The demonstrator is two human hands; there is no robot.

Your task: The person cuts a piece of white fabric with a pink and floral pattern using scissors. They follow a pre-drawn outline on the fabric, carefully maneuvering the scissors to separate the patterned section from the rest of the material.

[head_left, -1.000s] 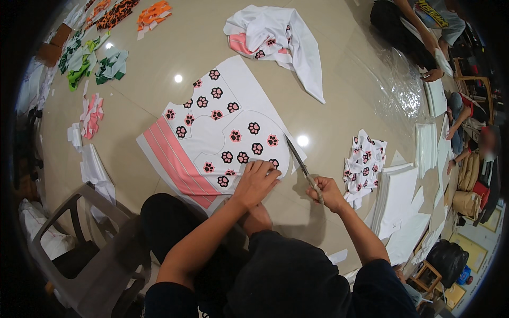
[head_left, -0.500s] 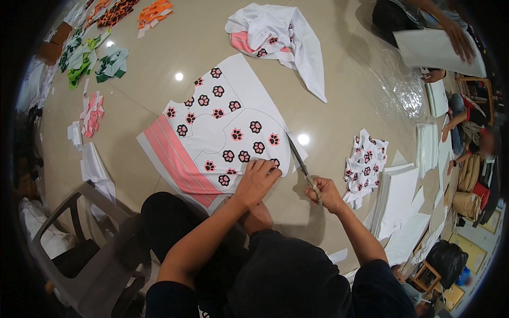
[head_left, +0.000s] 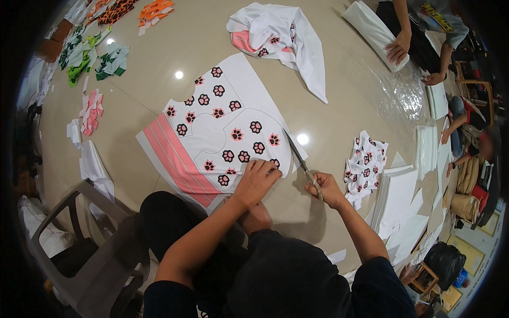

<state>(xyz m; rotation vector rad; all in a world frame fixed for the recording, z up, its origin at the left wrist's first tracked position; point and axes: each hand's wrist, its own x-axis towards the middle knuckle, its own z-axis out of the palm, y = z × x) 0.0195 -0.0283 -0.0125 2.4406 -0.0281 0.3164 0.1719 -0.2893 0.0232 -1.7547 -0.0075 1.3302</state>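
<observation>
A white fabric sheet [head_left: 245, 124] printed with black and pink paws, outlined shapes and a pink striped band lies spread on the floor. My left hand [head_left: 260, 179] rests on its near edge with the fingers laid out over the cloth. In my right hand [head_left: 327, 188], closed round the handles, is a pair of scissors [head_left: 301, 158]. Their blades point away and to the left and meet the sheet's right edge at the drawn outline. Whether the blade tips are parted is too fine to tell.
Paw-print pieces [head_left: 366, 163] and white sheets in a stack [head_left: 395, 199] lie to the right. Bunched white fabric [head_left: 270, 29] is at the far side. A brown chair [head_left: 101, 254] stands at left. A co-worker's hand [head_left: 398, 49] holds folded white material at far right.
The scissors have edged slightly forward and left along the sheet's edge, my right hand with them. My left hand stays put. The co-worker's white material has shifted to the left.
</observation>
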